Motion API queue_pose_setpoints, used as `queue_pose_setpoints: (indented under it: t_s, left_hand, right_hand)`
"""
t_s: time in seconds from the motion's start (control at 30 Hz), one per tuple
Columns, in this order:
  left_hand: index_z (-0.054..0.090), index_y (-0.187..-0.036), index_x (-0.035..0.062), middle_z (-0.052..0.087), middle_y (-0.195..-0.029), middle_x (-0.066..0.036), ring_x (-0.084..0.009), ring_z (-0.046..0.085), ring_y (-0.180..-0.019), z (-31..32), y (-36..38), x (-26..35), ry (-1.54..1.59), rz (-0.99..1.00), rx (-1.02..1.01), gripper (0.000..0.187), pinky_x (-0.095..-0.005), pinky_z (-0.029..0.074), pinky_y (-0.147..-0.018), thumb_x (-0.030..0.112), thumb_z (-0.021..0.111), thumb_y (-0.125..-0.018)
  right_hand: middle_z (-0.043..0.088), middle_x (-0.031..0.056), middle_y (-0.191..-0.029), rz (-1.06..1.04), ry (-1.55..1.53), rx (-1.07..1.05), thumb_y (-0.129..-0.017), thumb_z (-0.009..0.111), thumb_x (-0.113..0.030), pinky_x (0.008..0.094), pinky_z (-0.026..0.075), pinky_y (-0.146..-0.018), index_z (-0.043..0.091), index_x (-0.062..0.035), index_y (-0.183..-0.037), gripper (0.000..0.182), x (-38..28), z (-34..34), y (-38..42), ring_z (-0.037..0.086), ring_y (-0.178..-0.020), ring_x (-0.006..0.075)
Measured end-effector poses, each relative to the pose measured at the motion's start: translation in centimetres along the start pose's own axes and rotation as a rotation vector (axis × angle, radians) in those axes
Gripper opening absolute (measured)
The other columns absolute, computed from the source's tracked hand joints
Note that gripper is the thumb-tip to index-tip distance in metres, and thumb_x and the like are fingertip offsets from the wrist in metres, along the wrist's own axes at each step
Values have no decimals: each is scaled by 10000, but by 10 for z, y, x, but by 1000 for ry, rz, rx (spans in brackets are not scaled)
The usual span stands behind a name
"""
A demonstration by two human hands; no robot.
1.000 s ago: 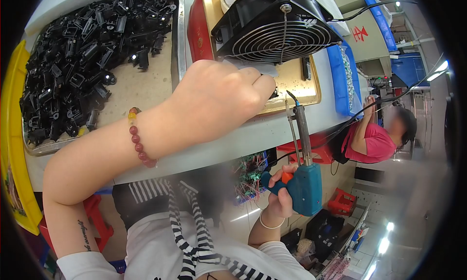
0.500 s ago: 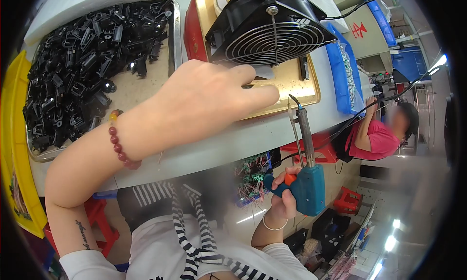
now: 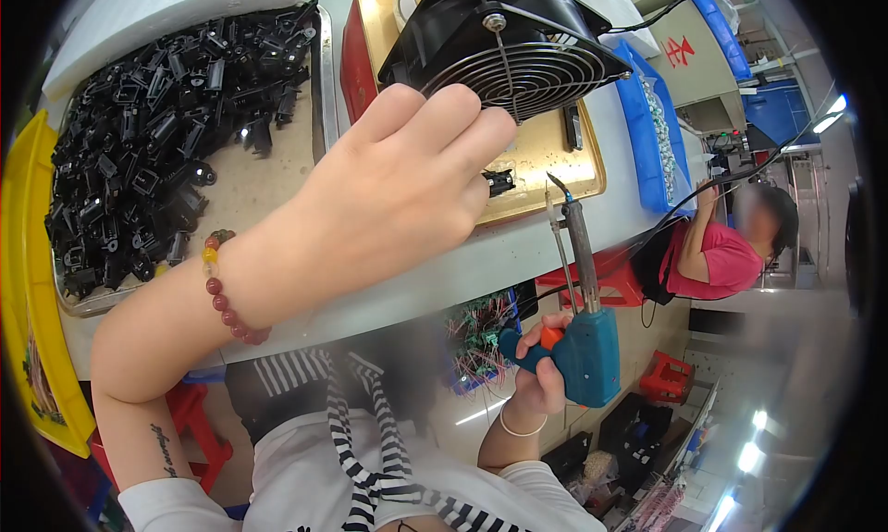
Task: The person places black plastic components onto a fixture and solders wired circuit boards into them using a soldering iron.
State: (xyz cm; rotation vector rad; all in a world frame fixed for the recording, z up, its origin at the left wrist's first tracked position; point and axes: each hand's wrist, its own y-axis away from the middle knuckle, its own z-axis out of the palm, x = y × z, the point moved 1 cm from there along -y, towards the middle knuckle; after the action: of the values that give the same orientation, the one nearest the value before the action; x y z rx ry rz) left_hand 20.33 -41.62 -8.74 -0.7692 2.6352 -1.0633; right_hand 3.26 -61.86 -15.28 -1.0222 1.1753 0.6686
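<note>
My left hand (image 3: 416, 176) hangs over the near edge of the gold tray (image 3: 587, 162), its back to the camera and its fingers curled, with the tips hidden. A small black part (image 3: 500, 182) shows on the tray right beside its knuckles. Above the hand a black fan (image 3: 518, 65) with a round wire guard stands tilted. My right hand (image 3: 541, 370) is wrapped round the handle of a teal soldering gun (image 3: 589, 358). The gun's thin tip points up to the tray's front edge, beside a metal tube.
A metal tray (image 3: 326, 97) at the left holds a heap of black plastic parts (image 3: 148, 143). Beyond it lies a yellow bin (image 3: 28, 254). A blue bin (image 3: 638, 125) with small pieces sits right of the gold tray. A person in pink (image 3: 726, 254) sits at the far right.
My left hand has drawn its fingers in and turned up toward the fan, uncovering more of the small black part. The soldering gun has hardly moved.
</note>
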Motion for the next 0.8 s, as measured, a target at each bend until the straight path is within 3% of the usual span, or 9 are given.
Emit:
queue_pose_setpoints:
  t_s: [0.17,0.27,0.4,0.47,0.8]
  left_hand:
    - [587,-710,74,497,-716,-14,-168,476,-706,5,9,-7,-19,37,-33,88,-289,366,-634,108,635,-645]
    - [584,-706,69,488,-630,-7,-170,481,-646,2,7,1,163,-99,-7,100,-295,369,-603,87,668,-655]
    - [579,-693,63,509,-626,-17,-181,491,-618,7,6,0,196,-101,224,114,-299,371,-584,80,687,-659]
    - [577,-687,63,518,-633,-19,-180,494,-616,6,6,0,200,-119,237,116,-300,371,-581,79,689,-658]
    - [548,-668,76,500,-622,-7,-166,485,-603,11,10,-1,199,-105,228,139,-293,363,-571,86,686,-647]
  right_hand:
    - [526,188,-989,-13,9,-58,-698,636,-173,260,449,-518,444,71,-1169,564,2,-4,2,549,-695,207]
    - [526,191,-971,-31,47,-71,-699,636,-180,264,440,-519,446,70,-1168,565,0,0,1,541,-687,210]
    - [545,174,-921,-14,70,-63,-695,676,-212,268,433,-532,475,57,-1106,531,-2,1,3,539,-672,199]
    - [567,135,-880,2,70,2,-677,764,-278,262,439,-562,521,35,-1001,511,-5,6,3,558,-670,173]
    - [549,116,-842,-22,136,-69,-681,756,-215,254,454,-555,484,36,-1024,506,4,-7,4,558,-653,170]
